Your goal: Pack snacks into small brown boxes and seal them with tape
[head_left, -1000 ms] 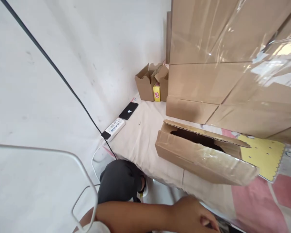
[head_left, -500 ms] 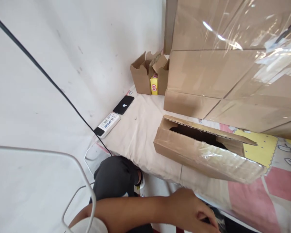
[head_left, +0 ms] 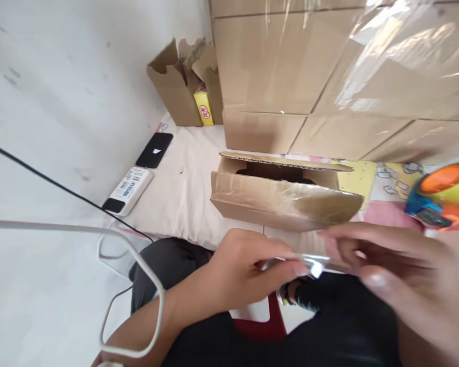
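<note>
My left hand (head_left: 248, 267) reaches in from the lower left, its thumb and fingers pinched on a thin, shiny piece of clear plastic (head_left: 315, 266). Facing it, my right hand (head_left: 401, 275) is blurred, with loosely bent fingers and the thumb apart from them. Its fingertips are close to the plastic's right end; whether they touch it I cannot tell. Just beyond both hands lies a long cardboard box (head_left: 252, 199), its top flap raised and its inside dark. Clear tape glints on its near side.
A tall stack of cardboard boxes (head_left: 268, 66) wrapped in film stands behind. An open carton (head_left: 179, 102) with a yellow box (head_left: 204, 108) sits by the wall. A black phone (head_left: 155, 150), a white device (head_left: 132, 188), cables (head_left: 137, 257) and colourful rolls (head_left: 443, 188) surround the workspace.
The view has shifted right. My left hand has come up in front of the box, now with clear plastic pinched in it. My right hand and the colourful rolls have come into view.
</note>
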`<control>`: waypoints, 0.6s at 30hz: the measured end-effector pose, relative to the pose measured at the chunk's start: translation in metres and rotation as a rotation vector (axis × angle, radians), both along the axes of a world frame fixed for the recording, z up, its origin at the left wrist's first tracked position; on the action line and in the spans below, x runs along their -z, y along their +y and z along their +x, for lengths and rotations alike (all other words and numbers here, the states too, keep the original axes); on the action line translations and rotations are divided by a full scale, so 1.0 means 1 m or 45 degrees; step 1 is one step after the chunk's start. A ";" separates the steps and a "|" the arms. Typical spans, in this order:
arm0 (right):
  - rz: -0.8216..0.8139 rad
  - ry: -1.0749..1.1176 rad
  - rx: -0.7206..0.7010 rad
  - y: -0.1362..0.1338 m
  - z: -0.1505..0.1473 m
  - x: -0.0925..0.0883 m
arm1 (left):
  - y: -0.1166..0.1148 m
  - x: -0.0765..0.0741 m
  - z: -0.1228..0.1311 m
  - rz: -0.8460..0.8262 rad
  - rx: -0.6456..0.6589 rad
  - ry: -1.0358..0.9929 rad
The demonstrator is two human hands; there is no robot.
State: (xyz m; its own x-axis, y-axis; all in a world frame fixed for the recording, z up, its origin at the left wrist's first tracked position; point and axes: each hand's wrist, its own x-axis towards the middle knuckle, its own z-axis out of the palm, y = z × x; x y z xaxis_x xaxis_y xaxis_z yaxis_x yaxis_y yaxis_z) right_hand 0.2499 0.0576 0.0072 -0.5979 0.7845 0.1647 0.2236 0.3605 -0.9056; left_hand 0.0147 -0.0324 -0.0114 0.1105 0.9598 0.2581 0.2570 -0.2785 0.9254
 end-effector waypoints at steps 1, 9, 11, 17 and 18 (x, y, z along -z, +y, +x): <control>-0.035 0.000 -0.052 -0.004 -0.013 -0.002 | 0.000 0.000 -0.001 0.011 -0.027 0.005; -0.012 0.012 -0.079 -0.018 -0.057 -0.016 | -0.009 -0.007 -0.008 -0.057 -0.121 0.020; 0.134 0.066 -0.062 -0.022 -0.062 -0.017 | -0.012 -0.007 -0.009 -0.150 -0.176 0.015; 0.565 0.690 0.590 -0.031 -0.065 -0.044 | 0.000 0.013 -0.006 -0.302 -0.380 0.183; 0.585 0.805 0.692 -0.030 -0.062 -0.053 | 0.004 0.016 -0.008 -0.160 -0.473 0.281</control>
